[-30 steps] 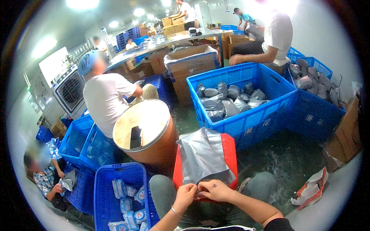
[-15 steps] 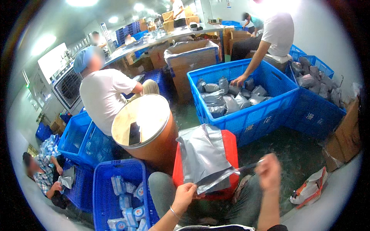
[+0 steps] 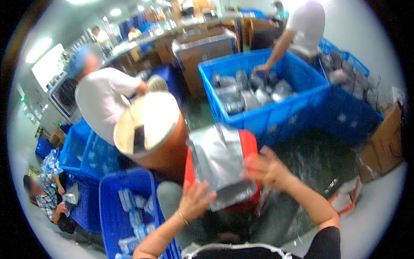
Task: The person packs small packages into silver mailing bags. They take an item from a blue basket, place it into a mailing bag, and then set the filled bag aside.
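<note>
A silver-grey plastic mailer bag (image 3: 219, 157) lies flat across a red stool or bin (image 3: 249, 144) in front of my knees, its open end toward me. My left hand (image 3: 195, 200) is at the bag's near left corner, fingers stretched out and somewhat blurred. Over the right edge of the bag is my right hand (image 3: 269, 170), its fingers spread and smeared by motion. Neither hand visibly grips anything. At my left, a dark blue basket (image 3: 105, 207) contains several blue-and-white packets (image 3: 127, 200).
Ahead, a person's hand (image 3: 261, 70) reaches into a large blue crate (image 3: 263, 125) of filled grey bags. A round drum (image 3: 168, 149) with a phone (image 3: 139, 139) on top stands front left, beside a seated co-worker (image 3: 101, 93). Cardboard (image 3: 381, 144) leans at the right.
My right hand has come left to the bag from beside it, and the thin strip it pulled no longer shows. My left fingers have opened off the bag's corner. The view has shifted.
</note>
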Available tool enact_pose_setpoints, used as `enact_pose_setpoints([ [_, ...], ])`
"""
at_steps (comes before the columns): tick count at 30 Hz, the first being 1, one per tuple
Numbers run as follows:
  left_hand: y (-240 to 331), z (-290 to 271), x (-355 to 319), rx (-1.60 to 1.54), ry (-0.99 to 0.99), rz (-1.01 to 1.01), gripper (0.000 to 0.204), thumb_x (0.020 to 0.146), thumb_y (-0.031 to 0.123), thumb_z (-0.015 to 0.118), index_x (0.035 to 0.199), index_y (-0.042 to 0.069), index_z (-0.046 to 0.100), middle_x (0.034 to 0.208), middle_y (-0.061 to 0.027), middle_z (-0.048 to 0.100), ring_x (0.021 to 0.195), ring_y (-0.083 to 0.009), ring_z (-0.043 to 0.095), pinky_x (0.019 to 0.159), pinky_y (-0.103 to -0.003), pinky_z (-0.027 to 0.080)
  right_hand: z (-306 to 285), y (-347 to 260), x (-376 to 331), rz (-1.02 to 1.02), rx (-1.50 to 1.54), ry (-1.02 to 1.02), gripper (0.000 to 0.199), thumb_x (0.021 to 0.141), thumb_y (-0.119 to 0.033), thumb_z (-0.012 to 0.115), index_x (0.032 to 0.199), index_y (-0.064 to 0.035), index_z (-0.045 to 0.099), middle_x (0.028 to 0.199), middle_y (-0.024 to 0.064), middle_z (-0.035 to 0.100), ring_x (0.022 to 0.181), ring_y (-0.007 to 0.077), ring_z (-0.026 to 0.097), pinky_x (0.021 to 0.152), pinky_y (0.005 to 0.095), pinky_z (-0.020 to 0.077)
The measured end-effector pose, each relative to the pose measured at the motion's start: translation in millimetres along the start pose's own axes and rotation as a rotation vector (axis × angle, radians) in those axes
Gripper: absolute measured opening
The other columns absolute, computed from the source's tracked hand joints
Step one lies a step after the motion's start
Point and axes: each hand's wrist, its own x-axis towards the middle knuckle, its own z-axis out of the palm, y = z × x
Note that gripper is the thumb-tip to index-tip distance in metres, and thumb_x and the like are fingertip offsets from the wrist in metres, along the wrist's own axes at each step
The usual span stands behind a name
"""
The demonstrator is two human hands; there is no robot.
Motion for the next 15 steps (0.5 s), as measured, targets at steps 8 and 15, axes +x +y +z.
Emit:
enact_pose_setpoints([
  [8,11.1,-5.0,45.5,-0.246,0.093,-0.098,0.011,0.079,0.008,0.063,0.087,0.007,0.055,0.126,-0.0133,0.062,0.111,-0.0306,0.061,0.094,-0.042,0.048,23.4,15.8,29.2,-0.308,0.238,0.036,0.041,0.082,-0.009,0.061,0.123,-0.013,0.064,0.125,0.0089,0.064,0.116,0.0251,0.06,0.099,0.0401,0.0462],
  [15,9.9,-4.1,69.3,-0.515,0.326,-0.668,0.025,0.093,0.021,0.062,0.08,0.001,0.053,0.082,-0.0147,0.065,0.065,-0.0349,0.061,0.056,-0.038,0.05,34.8,2.9,58.9,0.149,0.337,0.248,0.009,0.087,-0.013,0.064,0.089,-0.0052,0.064,0.077,0.0178,0.064,0.071,0.0319,0.067,0.062,0.0383,0.0512],
])
